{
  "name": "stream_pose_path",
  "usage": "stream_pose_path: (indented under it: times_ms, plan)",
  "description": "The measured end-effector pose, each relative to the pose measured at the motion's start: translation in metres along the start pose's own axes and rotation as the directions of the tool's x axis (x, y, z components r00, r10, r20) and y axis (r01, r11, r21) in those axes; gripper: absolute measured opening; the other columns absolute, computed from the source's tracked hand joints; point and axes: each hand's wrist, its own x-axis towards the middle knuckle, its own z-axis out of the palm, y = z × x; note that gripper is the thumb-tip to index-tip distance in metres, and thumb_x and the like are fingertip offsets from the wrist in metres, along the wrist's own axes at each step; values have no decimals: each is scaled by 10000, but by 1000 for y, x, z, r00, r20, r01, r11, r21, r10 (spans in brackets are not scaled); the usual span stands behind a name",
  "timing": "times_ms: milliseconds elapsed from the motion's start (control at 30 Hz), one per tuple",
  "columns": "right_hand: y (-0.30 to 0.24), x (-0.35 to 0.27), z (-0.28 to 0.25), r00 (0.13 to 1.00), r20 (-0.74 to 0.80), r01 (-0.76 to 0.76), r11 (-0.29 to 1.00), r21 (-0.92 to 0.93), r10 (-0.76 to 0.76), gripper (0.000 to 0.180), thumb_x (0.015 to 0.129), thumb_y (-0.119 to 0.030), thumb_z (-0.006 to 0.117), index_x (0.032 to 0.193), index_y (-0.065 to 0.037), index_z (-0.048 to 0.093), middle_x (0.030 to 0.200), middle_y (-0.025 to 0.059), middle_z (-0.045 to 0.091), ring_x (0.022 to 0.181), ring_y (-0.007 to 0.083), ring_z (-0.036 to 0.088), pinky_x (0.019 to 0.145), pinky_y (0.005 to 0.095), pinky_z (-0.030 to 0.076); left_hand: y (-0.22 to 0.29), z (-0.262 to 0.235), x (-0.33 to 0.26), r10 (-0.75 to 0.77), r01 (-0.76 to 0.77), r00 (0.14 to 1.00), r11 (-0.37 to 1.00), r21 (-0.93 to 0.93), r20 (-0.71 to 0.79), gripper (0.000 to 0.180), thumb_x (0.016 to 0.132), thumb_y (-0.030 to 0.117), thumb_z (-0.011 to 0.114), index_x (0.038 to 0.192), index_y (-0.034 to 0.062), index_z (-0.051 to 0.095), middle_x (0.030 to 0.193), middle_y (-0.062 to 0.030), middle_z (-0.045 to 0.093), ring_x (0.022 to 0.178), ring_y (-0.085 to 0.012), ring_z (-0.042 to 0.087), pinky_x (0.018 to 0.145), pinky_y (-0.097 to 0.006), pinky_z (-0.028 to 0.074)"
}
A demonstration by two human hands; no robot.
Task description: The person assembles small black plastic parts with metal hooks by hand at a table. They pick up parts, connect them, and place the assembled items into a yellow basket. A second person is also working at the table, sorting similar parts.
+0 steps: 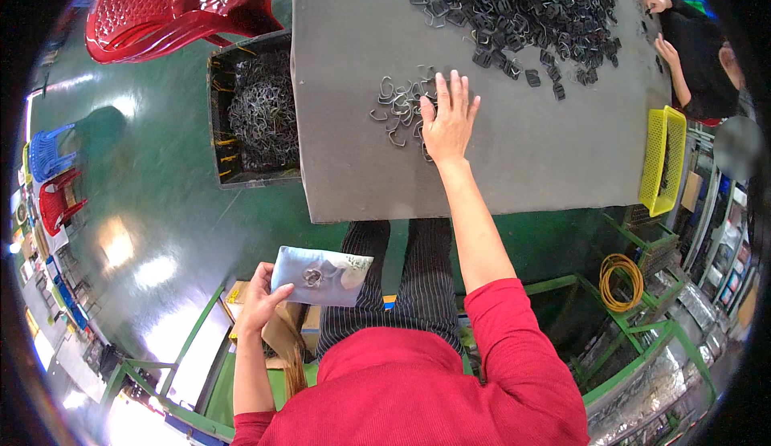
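Observation:
My left hand (pixel 255 300) is closed on the left end of a flat, light-blue printed packet (pixel 309 277), thumb on top, held above my lap off the table. Over the grey tabletop (pixel 353 173) my right hand (pixel 448 127) lies with its fingers spread, palm down, at the right side of a small group of bent metal wire hooks (pixel 397 101). Some hooks are partly hidden under or beside that hand. Farther off on the table spreads a large heap of black plastic buckles with wire pieces (pixel 530 12).
Left of the table stands a black crate (pixel 217 145) holding many metal wire pieces. Beyond it is a red plastic chair (pixel 173 8). A yellow basket (pixel 652 181) sits at the table's right corner. A person in black (pixel 699 57) has both hands at the right edge.

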Motion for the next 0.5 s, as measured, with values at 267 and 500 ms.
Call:
stream_pose_path:
  times_ms: [267, 500]
  plan:
    - [-8, 65, 24, 974, -57, 222, 974, 29, -221, 585, 885, -386, 533, 1359, -79, 384, 1412, 156, 364, 1329, 327, 305, 1064, 531, 244, -5, -13, 6, 48, -49, 998, 998, -40, -33, 342, 758, 52, 706, 1018, 56, 484, 912, -3, 538, 864, -97, 510, 784, -251, 428]
    - [-22, 70, 38, 944, 57, 325, 946, -13, -324, 549, 883, -418, 522, 1310, -78, 455, 1393, 94, 411, 1315, 273, 346, 1079, 513, 226, -10, -4, 7, -8, 7, 1000, 998, -68, -24, 348, 763, 65, 711, 1020, 53, 476, 924, -7, 536, 869, -98, 511, 780, -253, 432]
